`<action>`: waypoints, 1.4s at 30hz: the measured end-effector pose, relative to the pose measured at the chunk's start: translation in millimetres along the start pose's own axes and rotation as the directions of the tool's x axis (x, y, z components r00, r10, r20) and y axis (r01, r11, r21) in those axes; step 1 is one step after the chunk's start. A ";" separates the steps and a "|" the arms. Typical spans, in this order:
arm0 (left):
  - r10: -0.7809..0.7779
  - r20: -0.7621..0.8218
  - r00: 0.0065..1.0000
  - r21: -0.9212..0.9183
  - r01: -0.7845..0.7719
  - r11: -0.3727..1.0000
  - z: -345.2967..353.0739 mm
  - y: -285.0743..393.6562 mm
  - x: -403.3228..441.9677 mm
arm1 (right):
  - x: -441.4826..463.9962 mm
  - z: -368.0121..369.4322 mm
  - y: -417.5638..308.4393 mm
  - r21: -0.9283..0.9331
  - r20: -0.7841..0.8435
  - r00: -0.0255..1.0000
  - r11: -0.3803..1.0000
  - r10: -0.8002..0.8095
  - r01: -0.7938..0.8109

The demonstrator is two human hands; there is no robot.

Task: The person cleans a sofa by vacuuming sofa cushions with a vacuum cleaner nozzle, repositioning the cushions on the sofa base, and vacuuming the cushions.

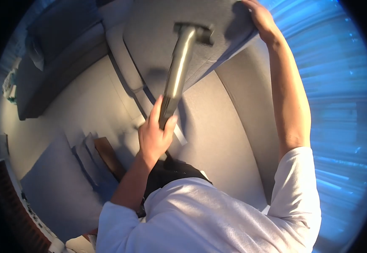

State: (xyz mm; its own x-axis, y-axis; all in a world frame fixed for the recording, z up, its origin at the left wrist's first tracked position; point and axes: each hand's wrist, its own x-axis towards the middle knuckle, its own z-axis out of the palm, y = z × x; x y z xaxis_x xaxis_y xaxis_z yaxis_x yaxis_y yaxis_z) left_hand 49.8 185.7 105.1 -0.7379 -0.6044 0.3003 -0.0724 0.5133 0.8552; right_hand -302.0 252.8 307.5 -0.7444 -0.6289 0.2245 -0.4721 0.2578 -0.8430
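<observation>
My left hand (pixel 154 133) is closed around the dark grip of a handheld vacuum cleaner (pixel 179 67). Its shiny tube slants up and away, ending in a wide dark nozzle head that appears to touch the face of a grey sofa cushion (pixel 158 42). At the top right, my right hand (pixel 262 22) grips the edge of that cushion, which is tilted up from the seat. Part of the right hand's fingers is cut off by the frame edge or hidden behind the cushion.
Below the raised cushion lies the pale sofa seat (pixel 210 114), with the backrest (pixel 248 84) to its right. Blue-lit curtains (pixel 339 105) hang at the right. Pillows (pixel 61 185) lie lower left, and another sofa section (pixel 57 76) stands upper left beyond the light floor (pixel 82 97).
</observation>
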 end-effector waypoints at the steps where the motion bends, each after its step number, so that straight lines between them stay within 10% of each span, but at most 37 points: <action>1: 0.080 -0.025 0.996 -0.023 -0.081 0.996 0.6 16.7 20.1 | 3.8 -1.2 1.8 0.021 -0.023 1.000 1.000 -0.002 0.002; 6: 0.275 -0.056 0.960 0.101 -0.269 0.958 30.8 37.5 44.0 | 5.9 -10.4 -7.4 0.224 0.223 0.974 0.974 -0.031 -0.021; 8: 0.234 -0.040 0.971 0.172 -0.224 0.959 52.2 -6.6 17.5 | 4.0 -4.3 8.1 -0.078 0.184 0.968 0.979 -0.172 0.189; 9: 0.155 0.009 0.988 0.225 -0.153 0.962 61.6 -40.3 -2.4 | 26.0 -7.6 37.7 -0.544 0.315 0.857 0.663 -0.408 0.515; 12: -0.132 0.118 0.984 0.293 0.092 0.952 97.4 -158.5 -79.0 | -28.7 9.0 -18.0 -0.485 -0.001 0.998 0.873 -0.055 0.048; 17: -0.324 0.208 0.923 0.339 0.242 0.909 91.5 -184.9 -97.5 | -0.4 -4.7 41.0 -0.322 0.083 0.974 0.920 -0.210 0.226; 23: -0.016 -0.072 0.997 0.071 0.021 0.997 39.4 -76.8 -68.7 | -29.9 13.3 -26.5 -0.569 -0.044 0.999 0.821 0.022 -0.043; 30: 0.038 -0.116 0.993 -0.102 -0.050 0.993 48.7 -17.4 31.3 | -26.3 28.0 -45.1 -0.569 -0.103 0.986 0.821 -0.132 0.050; 37: -0.547 0.126 0.828 0.308 0.491 0.815 104.0 -255.7 -94.3 | 21.1 25.7 -12.7 -0.452 -0.200 0.979 0.890 -0.031 -0.065; 42: -0.706 0.180 0.685 0.426 0.593 0.684 91.1 -272.5 -80.5 | 47.3 12.6 3.6 -0.316 -0.170 0.985 0.948 -0.016 -0.039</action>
State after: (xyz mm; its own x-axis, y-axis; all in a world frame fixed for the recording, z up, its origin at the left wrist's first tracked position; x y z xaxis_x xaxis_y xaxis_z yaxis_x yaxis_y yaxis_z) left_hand 67.8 150.0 -190.6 -0.5753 -0.6664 -0.4743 -0.7724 0.2520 0.5829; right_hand -332.9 214.7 308.9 -0.8060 -0.4992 0.3179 -0.5678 0.5008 -0.6533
